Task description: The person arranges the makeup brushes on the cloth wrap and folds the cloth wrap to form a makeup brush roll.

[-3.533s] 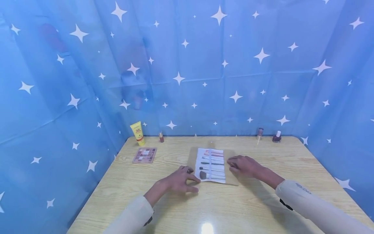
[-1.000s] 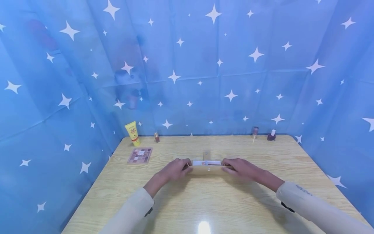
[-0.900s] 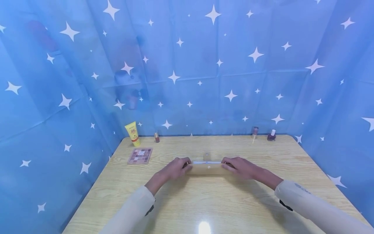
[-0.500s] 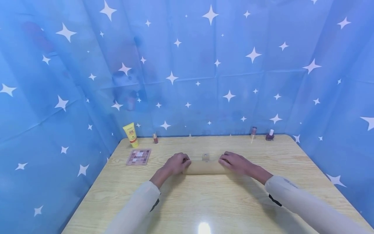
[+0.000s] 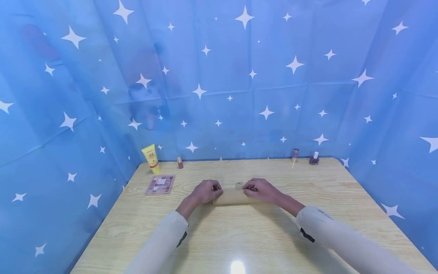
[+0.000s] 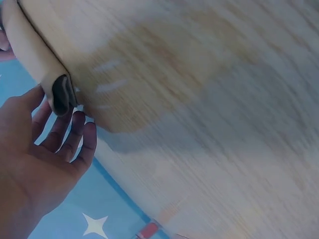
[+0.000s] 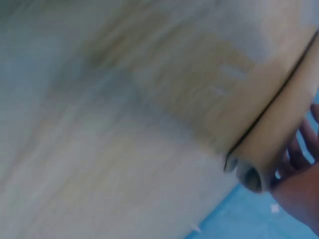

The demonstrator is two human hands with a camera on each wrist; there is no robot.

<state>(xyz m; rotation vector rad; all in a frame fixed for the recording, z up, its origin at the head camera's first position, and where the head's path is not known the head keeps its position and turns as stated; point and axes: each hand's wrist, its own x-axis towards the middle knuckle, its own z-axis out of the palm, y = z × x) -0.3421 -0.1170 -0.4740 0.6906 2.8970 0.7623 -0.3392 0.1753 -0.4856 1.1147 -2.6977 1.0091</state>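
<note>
A tan makeup brush roll (image 5: 229,197) lies rolled up across the middle of the table, its brushes out of sight inside. My left hand (image 5: 206,191) grips its left end between thumb and fingers. The left wrist view shows the roll's open end (image 6: 61,94) with dark folds beside those fingertips. On the far side, a short tab (image 5: 239,185) with a metal snap sticks out. My right hand (image 5: 261,190) holds the roll right of this tab, thumb in front and fingers behind. In the right wrist view the roll's other end (image 7: 249,177) shows grey lining.
A yellow squeeze tube (image 5: 151,158), a small gold-capped bottle (image 5: 180,163) and an eyeshadow palette (image 5: 160,185) are at the back left. A capped cosmetic tube (image 5: 295,154) and dark nail polish (image 5: 314,159) stand at the back right. A starry blue curtain (image 5: 219,76) surrounds the wooden table (image 5: 219,236).
The brush roll, spread flat with its brushes showing at first, has been rolled up away from me. My right hand has since slid left along it, closer to the snap tab.
</note>
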